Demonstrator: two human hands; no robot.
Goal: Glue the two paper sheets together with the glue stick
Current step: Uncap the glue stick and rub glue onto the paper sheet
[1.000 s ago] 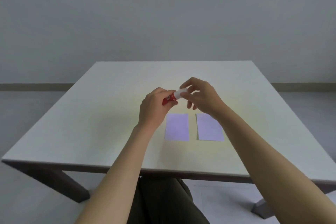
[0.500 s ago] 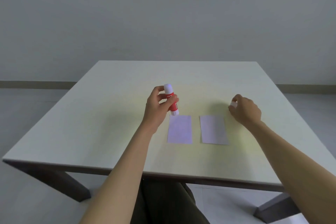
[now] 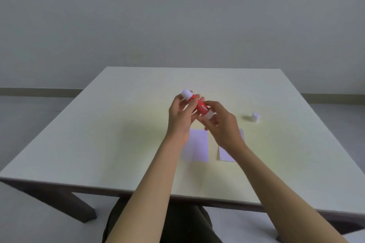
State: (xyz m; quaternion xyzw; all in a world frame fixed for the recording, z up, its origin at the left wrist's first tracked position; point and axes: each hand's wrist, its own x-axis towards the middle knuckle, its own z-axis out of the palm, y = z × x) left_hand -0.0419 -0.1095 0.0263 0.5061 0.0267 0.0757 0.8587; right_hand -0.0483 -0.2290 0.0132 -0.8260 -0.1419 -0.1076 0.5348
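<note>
A red glue stick (image 3: 199,105) with white ends is held tilted above the table, its uncapped white tip pointing up and left. My left hand (image 3: 180,118) grips its red body. My right hand (image 3: 221,124) pinches the white base end at the lower right. The white cap (image 3: 256,117) stands on the table to the right, apart from both hands. Two pale lilac paper sheets lie side by side below the hands: the left sheet (image 3: 198,147) is mostly visible, the right sheet (image 3: 226,155) is partly hidden by my right wrist.
The square pale table (image 3: 98,144) stands before a plain grey wall. Its near edge runs just above my lap. Dark table legs show at the lower left and lower right.
My right hand set the cap down on the right of the table and came back to the base end of the glue stick. The left hand tilted the stick.
</note>
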